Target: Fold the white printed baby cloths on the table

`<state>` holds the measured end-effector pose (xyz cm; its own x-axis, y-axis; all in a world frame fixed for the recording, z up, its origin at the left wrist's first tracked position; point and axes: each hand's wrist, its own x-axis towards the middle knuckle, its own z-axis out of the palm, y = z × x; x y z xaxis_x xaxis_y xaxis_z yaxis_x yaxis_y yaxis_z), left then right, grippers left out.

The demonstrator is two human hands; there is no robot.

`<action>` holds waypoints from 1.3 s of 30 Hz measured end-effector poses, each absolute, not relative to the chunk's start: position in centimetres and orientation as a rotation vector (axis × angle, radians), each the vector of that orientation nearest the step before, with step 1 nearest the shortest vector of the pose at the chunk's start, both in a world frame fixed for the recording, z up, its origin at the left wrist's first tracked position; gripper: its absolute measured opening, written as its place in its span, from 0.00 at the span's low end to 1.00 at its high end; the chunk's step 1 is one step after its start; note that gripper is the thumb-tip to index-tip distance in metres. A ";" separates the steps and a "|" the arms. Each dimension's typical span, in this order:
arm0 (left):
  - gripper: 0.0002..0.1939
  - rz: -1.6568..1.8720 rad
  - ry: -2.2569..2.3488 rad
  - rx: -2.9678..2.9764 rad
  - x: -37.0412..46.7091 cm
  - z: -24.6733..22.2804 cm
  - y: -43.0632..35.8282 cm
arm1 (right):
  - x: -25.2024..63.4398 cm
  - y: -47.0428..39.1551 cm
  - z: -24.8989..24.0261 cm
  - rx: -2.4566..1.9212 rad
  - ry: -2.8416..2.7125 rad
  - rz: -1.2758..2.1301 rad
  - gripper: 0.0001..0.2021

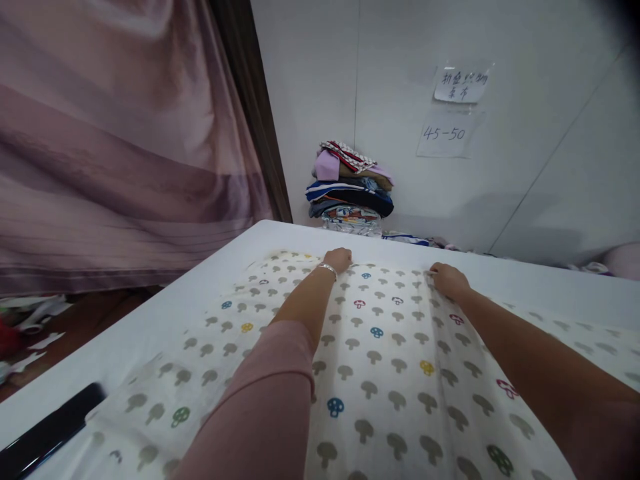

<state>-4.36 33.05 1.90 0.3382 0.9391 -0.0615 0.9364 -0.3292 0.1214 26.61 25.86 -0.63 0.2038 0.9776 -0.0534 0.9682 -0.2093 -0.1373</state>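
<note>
A white cloth (375,347) printed with grey and a few coloured mushrooms lies spread over a white table (165,320). Near the cloth's far edge, my left hand (339,259) is closed on the fabric, with a silver bracelet at the wrist. My right hand (449,280) pinches the same far edge farther right, the fabric between the hands lying fairly flat. Soft creases run from both hands toward me. The cloth's near part runs out of view at the bottom, and my forearms cover some of it.
A black glossy object (50,427) lies at the table's left edge. Behind the far edge, a stack of folded fabrics (350,190) stands against the white wall. A pink curtain (115,147) hangs at left. Two paper signs (460,87) are on the wall.
</note>
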 end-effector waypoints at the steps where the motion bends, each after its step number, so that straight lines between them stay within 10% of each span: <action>1: 0.10 0.032 1.743 2.458 -4.3 1.9 33.0 | 26.6 25.8 -0.6 -2.379 -1.930 0.200 0.16; 28: 0.15 0.126 1.970 2.505 -2.9 0.5 34.2 | 25.7 26.7 -1.1 -2.372 -2.018 -0.117 0.18; 39: 0.17 0.113 1.809 2.565 -4.1 1.2 35.5 | 15.3 25.7 -2.9 -1.723 -2.493 0.110 0.27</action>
<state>-4.12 35.48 1.20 0.3340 0.9408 0.0581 0.9407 -0.3365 0.0421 15.28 25.69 -2.87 -0.3501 0.9354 0.0484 0.9275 0.3535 -0.1213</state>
